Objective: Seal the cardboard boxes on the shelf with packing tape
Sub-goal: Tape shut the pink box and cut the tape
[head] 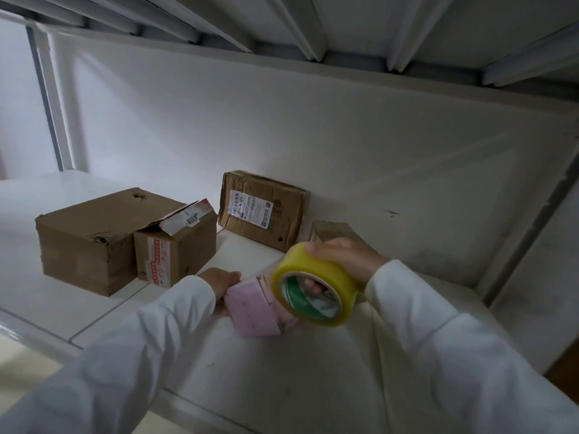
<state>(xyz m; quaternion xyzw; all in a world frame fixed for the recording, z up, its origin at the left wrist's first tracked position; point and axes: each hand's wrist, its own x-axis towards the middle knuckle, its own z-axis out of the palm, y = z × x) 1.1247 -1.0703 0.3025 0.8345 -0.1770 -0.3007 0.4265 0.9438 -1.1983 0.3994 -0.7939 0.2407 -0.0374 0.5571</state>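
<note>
A: Inventory check. How many boxes do we count on the shelf point(94, 308)?

B: We count five. One large brown box point(91, 236) stands at the left. One smaller brown box point(175, 249) touches its right side, with its top flap raised and striped tape along its front edge. One labelled brown box point(263, 211) leans against the back wall. One further brown box point(332, 230) lies just right of it, mostly hidden behind the right hand. One pink box point(253, 311) lies near the front edge, between our two hands.

A: Tape rolls?

B: One. The tape roll point(313, 283) is yellowish, with a green-printed core, and is held just right of the pink box; a clear strip appears to run from it onto that box.

A: State of the hands?

B: The right hand point(344, 258) grips the tape roll, with fingers point(313, 285) through the core and the rest of the hand over the outer rim. The left hand point(219, 280) holds the left end of the pink box, fingers curled round its edge. Both arms wear white sleeves point(141, 355).
</note>
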